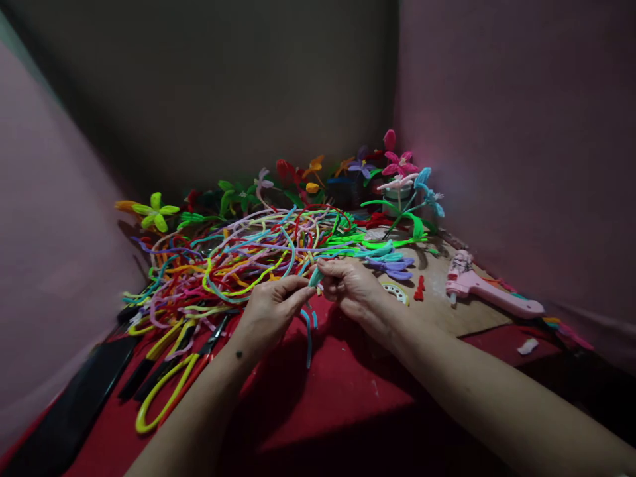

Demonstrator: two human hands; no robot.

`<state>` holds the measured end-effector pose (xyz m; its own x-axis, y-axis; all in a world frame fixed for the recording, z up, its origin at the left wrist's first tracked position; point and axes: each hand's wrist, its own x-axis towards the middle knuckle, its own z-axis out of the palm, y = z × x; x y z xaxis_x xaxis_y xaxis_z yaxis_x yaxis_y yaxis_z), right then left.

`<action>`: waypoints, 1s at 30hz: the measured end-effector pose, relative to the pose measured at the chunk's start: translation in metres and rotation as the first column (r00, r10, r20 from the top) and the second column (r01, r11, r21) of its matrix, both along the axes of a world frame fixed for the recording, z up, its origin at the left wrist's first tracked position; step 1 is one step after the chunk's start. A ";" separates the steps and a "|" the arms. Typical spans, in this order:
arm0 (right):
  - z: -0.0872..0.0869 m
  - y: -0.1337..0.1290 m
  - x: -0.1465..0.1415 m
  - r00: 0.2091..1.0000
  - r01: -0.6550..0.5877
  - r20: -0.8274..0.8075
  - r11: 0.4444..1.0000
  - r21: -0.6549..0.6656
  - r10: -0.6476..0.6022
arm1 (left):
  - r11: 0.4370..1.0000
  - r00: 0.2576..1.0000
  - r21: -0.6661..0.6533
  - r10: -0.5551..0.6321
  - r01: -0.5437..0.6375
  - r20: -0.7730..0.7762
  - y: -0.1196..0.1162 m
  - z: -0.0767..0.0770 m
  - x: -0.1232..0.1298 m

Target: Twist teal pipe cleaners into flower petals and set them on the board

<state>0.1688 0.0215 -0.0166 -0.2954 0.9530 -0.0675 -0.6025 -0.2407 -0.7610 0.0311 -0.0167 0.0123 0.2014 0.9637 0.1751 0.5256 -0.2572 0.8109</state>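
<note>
Between my two hands is a light-blue pipe-cleaner petal, held above the red cloth. My left hand pinches its lower end between thumb and fingers. At its upper end, the fingertips of my right hand close on it; part of the petal is hidden by them. Loose light-blue pipe-cleaner pieces lie on the cloth just below. Right behind my hands spreads a tangled heap of many-coloured pipe cleaners. Finished blue petals and purple petals rest to the right of it.
A pink glue gun lies on a brown board, near a roll of tape and a red piece. Yellow-handled scissors are at left, beside a black flat object. Pipe-cleaner flowers stand along the back.
</note>
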 end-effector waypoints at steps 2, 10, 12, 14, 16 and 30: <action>-0.002 0.001 0.001 1.000 0.007 0.017 0.998 0.055 -0.008 | 0.998 0.998 -0.059 0.017 -0.014 0.052 0.000 0.002 0.000; -0.006 0.000 -0.001 0.983 0.079 0.148 0.982 0.170 -0.105 | 0.931 0.980 -0.366 0.082 -0.009 0.184 0.004 0.006 -0.007; -0.007 -0.002 -0.003 0.991 0.065 0.107 0.987 0.147 -0.081 | 0.922 0.976 -0.386 0.070 0.015 0.205 0.006 0.006 -0.007; -0.007 -0.002 -0.004 0.996 0.032 0.078 0.992 0.122 -0.041 | 0.922 0.974 -0.386 0.059 0.030 0.217 0.006 0.005 -0.007; -0.007 0.000 -0.003 0.997 0.001 0.079 0.990 0.138 -0.012 | 0.926 0.973 -0.377 0.071 0.017 0.220 0.004 0.005 -0.007; -0.008 0.001 -0.003 0.981 0.124 0.118 0.963 0.240 -0.156 | 0.937 0.981 -0.349 0.053 0.015 0.184 0.002 0.005 -0.004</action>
